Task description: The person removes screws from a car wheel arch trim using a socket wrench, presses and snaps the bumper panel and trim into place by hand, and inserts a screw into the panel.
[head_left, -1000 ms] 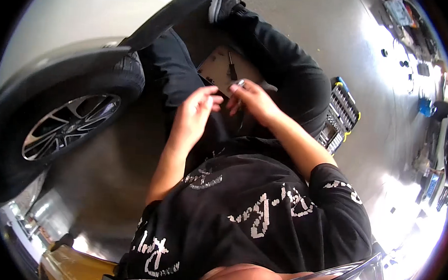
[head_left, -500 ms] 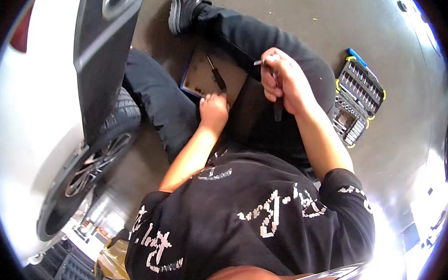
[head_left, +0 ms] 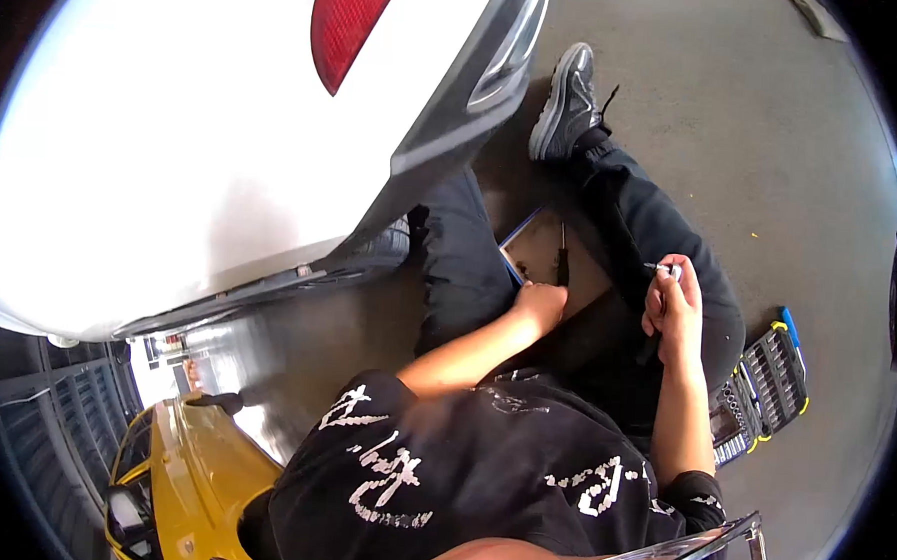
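Both hands have been parted since a second ago, when they were held close together; now the left hand [head_left: 543, 304] is lowered to the near edge of the tray [head_left: 591, 276], and the right hand [head_left: 679, 308] is held apart from it, above the bent right leg [head_left: 662, 211]. By the right fingers, closed together, a dark-handled tool [head_left: 650, 346] with a metal end is gripped. Whether anything is pinched by the left fingers cannot be told, since they are hidden beneath the hand. Just beyond them, a screwdriver [head_left: 562, 265] is laid on the tray, its shaft pointed away, and small dark pieces [head_left: 524, 271] are seen near the blue rim. The step in hand is judged to be a reach to the tray with the tool held aside; a light fingertip hold seems called for there, with the screwdriver left undisturbed. Farther out, an open socket set [head_left: 776, 379] is placed beside the right leg. With the view swung round, more of the white car [head_left: 224, 150] and the yellow car [head_left: 195, 469] is shown.
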The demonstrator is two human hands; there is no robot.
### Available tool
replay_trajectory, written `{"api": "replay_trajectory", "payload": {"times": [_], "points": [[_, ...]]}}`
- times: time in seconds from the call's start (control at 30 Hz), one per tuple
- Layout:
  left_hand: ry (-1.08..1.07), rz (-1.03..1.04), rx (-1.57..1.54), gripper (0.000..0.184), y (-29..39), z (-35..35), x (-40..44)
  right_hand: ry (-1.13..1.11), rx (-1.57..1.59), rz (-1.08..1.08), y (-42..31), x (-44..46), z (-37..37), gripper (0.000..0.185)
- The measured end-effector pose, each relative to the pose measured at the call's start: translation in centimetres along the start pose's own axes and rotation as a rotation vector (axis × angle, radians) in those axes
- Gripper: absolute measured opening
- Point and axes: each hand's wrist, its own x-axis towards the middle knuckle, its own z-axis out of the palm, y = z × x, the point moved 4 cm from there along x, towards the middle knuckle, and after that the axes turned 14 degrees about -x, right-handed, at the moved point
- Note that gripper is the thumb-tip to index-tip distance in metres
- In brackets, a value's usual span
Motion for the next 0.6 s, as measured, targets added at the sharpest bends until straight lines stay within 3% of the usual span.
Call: {"api": "replay_trajectory", "payload": {"times": [0.07, 0.13, 0.2, 0.27, 0.47, 0.6], "points": [[0.039, -0.011, -0.213, 0.017, 1.6, -2.7, -1.3, -0.052, -0.036, -0.006, 0.6, -0.3, 0.3, 0.008], [0.112, 0.162, -0.692, 0.023, 3.6, -5.7, -2.9, -0.113, -0.100, -0.043, 1.1, -0.7, 0.7, 0.008], [0.248, 0.348, -0.858, 0.022, 6.4, -8.9, -5.0, -0.166, -0.130, -0.141, 1.5, -1.2, 1.3, 0.009], [0.207, 0.419, -1.177, 0.021, 7.8, -10.7, -6.7, -0.143, -0.184, -0.099, 0.5, -2.4, 1.9, 0.012], [0.294, 0.668, -1.391, 0.023, 11.7, -15.4, -12.6, -0.207, -0.025, -0.327, -2.5, -6.9, 4.6, 0.018], [0.290, 0.743, -1.454, 0.021, 11.7, -15.9, -14.2, -0.186, -0.232, -0.400, -3.8, -9.5, 5.3, 0.020]]}}
